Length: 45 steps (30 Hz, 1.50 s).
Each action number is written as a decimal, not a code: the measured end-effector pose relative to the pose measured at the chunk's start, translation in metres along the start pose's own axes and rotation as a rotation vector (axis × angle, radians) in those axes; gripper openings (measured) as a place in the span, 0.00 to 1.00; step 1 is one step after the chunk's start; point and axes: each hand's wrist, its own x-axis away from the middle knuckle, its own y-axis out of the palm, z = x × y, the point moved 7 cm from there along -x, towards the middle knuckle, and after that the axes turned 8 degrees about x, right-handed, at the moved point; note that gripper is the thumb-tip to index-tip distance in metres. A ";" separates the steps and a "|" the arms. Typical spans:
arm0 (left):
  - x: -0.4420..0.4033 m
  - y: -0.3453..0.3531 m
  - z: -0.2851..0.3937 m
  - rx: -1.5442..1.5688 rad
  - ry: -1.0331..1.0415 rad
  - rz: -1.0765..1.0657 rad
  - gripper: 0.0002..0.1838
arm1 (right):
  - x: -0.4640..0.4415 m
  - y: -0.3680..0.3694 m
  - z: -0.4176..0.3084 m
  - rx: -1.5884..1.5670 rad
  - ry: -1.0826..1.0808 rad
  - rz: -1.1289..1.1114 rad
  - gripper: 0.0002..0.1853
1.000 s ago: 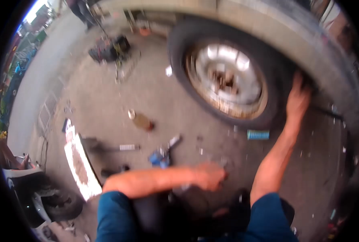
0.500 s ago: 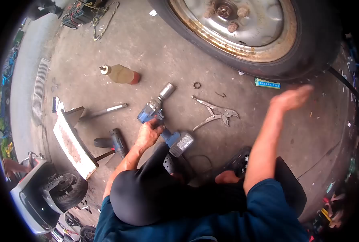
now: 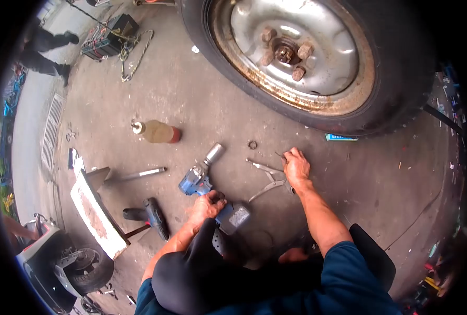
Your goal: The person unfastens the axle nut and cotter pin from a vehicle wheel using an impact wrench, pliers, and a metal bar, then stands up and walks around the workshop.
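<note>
My left hand (image 3: 207,206) is wrapped round the handle of a blue impact wrench (image 3: 194,181), which lies on the concrete with a long socket on its nose. The fingers of my right hand (image 3: 296,167) are pinched at one end of a small, thin bent pin (image 3: 279,154) at floor level. Locking pliers (image 3: 267,183) lie just left of that hand, which partly covers their jaws. A small ring (image 3: 252,144) rests above the pliers. Behind is a wheel (image 3: 317,58) with a rusty rim and several rusty nuts.
Left of the wrench are an oil bottle (image 3: 159,132), a metal bar (image 3: 152,172), a second power tool (image 3: 155,218) and a white panel (image 3: 94,212). A toolbox (image 3: 112,39) and a person's legs (image 3: 44,50) are at upper left. A blue box (image 3: 341,137) lies beneath the tyre.
My right hand has come from near the tyre down and left to the bent pin and closed on it. My left hand stays on the wrench. A person's legs show more at upper left.
</note>
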 end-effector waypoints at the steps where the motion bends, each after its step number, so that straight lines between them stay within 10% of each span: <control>1: -0.002 0.001 0.003 -0.024 0.007 -0.008 0.16 | -0.003 0.004 -0.002 0.033 -0.048 0.009 0.10; 5: -0.005 0.005 0.042 -0.210 0.060 -0.015 0.16 | -0.011 -0.008 -0.011 -0.072 0.088 -0.152 0.11; 8: -0.004 0.008 0.109 -0.379 0.427 0.051 0.16 | -0.003 0.024 -0.033 -1.085 0.663 -0.415 0.09; 19: 0.018 0.007 0.242 -0.629 1.220 0.158 0.16 | -0.018 -0.071 -0.164 -2.196 0.472 -0.622 0.11; 25: 0.031 -0.001 0.297 -0.560 1.413 0.299 0.12 | -0.037 -0.137 -0.167 -2.196 0.381 -0.409 0.14; 32: -0.023 -0.016 0.381 0.105 0.966 0.341 0.08 | -0.027 -0.186 -0.093 -1.568 0.492 0.558 0.13; 45: -0.059 0.007 0.377 0.208 0.924 0.373 0.07 | -0.022 -0.154 -0.062 -1.515 0.522 0.448 0.09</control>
